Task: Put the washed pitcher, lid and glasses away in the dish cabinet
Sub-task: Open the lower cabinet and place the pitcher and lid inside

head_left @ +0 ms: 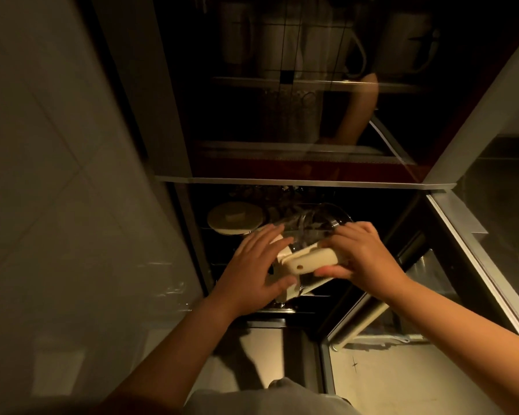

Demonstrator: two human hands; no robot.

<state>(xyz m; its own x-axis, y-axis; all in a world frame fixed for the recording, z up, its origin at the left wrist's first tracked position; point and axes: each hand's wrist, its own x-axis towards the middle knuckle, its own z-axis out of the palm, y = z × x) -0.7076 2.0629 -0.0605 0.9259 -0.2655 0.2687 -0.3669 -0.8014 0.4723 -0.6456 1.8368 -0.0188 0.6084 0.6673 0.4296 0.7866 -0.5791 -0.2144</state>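
Head view, dim warm light, looking down into the open dish cabinet [312, 184]. Both hands are on the glass pitcher [309, 227], which lies tilted on its side at the cabinet's lower shelf level, its clear body pointing away into the cabinet and its cream handle [309, 262] toward the person. Right hand [363, 253]: fingers curled over the far end of the handle, thumb underneath, so it grips the handle. Left hand [259, 266]: fingers spread and mostly straight, resting against the pitcher's near end by the cream rim; thumb lies low beside that rim. It reads as a flat steadying touch, not a wrap. Round cream lid [235, 218] sits inside the cabinet, left of the pitcher body and just behind the left hand's fingertips; whether lid and pitcher touch cannot be told. Behind the pitcher, deeper in the cabinet, faint glints suggest glassware, too dark to identify. Above the pitcher, behind the cabinet's upper glass, pale jug-like vessels [282, 43] stand on a shelf, and an arm reflection [357, 109] shows in that glass. Right of the pitcher, the glass cabinet door [477, 256] stands swung open. Left of the cabinet runs a tiled wall [57, 175]. Below the pitcher, a pale floor [402, 378] and the person's grey shirt [267, 399] at the bottom edge.
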